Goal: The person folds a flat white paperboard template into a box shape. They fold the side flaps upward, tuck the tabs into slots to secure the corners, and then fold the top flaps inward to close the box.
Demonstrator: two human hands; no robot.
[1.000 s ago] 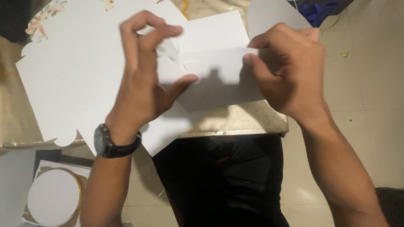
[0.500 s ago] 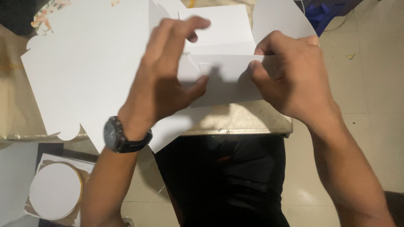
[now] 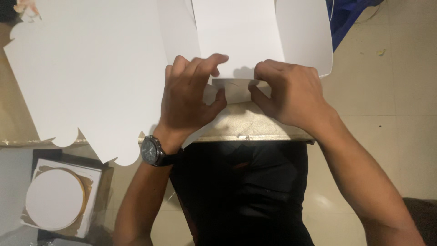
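Moved: both hands have come closer together since the earlier frames, now meeting at the near edge of the centre panel; the card sheet sits higher in view.
White card sheet (image 3: 104, 77): large, flat, smooth and matte, with a scalloped near edge at the left; it spreads over the table and reaches past both hands.
Centre panel (image 3: 234, 32): rectangular white card, bounded by straight creases, lying just beyond the fingertips.
Table (image 3: 255, 127): dull gold, faintly grainy top with a pale front rim, bare just under the hands.
Folded flap (image 3: 230, 84): narrow white strip at the panel's near edge, between the two hands.
Left hand (image 3: 189, 98): grip clamped on the folded flap, thumb beneath, fingers curled over its left end; dark wristwatch (image 3: 150, 151) on the wrist.
Right hand (image 3: 291, 95): grip pinched together on the flap's right end, thumb pressing from the near side.
Round white disc (image 3: 54, 199): on a square board with a gold ring, lower left, well apart from the hands.
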